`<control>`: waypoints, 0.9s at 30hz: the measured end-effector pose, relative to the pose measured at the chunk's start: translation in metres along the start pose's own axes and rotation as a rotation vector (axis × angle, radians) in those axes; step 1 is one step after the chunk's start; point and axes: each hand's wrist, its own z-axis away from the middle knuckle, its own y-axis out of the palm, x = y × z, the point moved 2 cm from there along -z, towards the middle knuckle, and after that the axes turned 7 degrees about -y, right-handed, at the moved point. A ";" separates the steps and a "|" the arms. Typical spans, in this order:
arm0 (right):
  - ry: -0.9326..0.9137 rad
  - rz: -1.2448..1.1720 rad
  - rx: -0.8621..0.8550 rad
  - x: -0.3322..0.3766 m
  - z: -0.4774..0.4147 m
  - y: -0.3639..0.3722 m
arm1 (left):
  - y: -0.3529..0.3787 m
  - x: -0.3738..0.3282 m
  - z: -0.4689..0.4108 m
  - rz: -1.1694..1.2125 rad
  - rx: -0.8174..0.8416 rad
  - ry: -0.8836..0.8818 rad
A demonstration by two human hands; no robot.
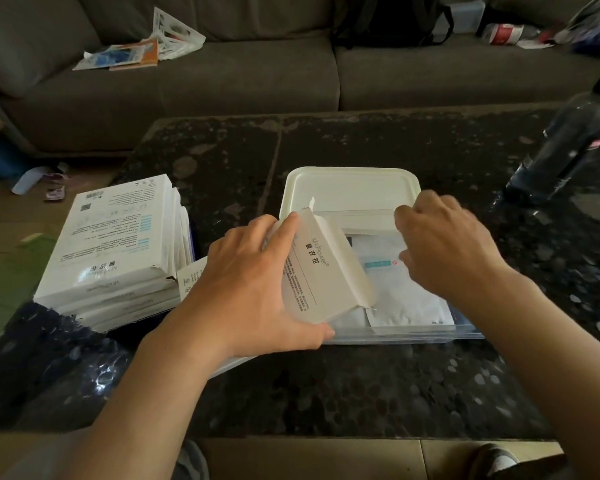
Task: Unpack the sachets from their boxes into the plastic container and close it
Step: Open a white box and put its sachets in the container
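I'm mid-unpack: my left hand (250, 282) has its grip clamped on an opened box (321, 271), tilted over the plastic container (413, 336) on the table (326, 386), where white sachets (406, 292) lie. My right hand (444, 244) curls over them; I cannot tell whether its grip pinches one. Next, I judge: empty this box, then the stack of boxes (118, 244). The lid (350, 188) lies behind, partly covered.

My box (321, 271) is white with black lettering, the sachets (404, 294) white with a teal band, the bench (361, 382) black, speckled grey.
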 end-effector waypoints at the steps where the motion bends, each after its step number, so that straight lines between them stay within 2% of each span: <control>1: -0.015 -0.057 0.031 0.004 0.001 0.001 | 0.000 0.000 0.000 -0.001 0.002 0.000; 7: -0.159 -0.348 0.460 0.012 0.008 0.026 | 0.000 -0.001 0.001 0.004 0.007 -0.003; 11: -0.168 -0.291 0.595 0.008 0.011 0.030 | 0.002 -0.001 0.000 -0.002 0.010 -0.005; 15: -0.162 -0.178 0.602 0.010 0.008 0.030 | 0.002 0.000 0.000 -0.002 0.011 -0.007; 27: -0.143 -0.034 0.544 0.010 0.010 0.035 | 0.005 0.001 -0.001 -0.013 0.038 -0.019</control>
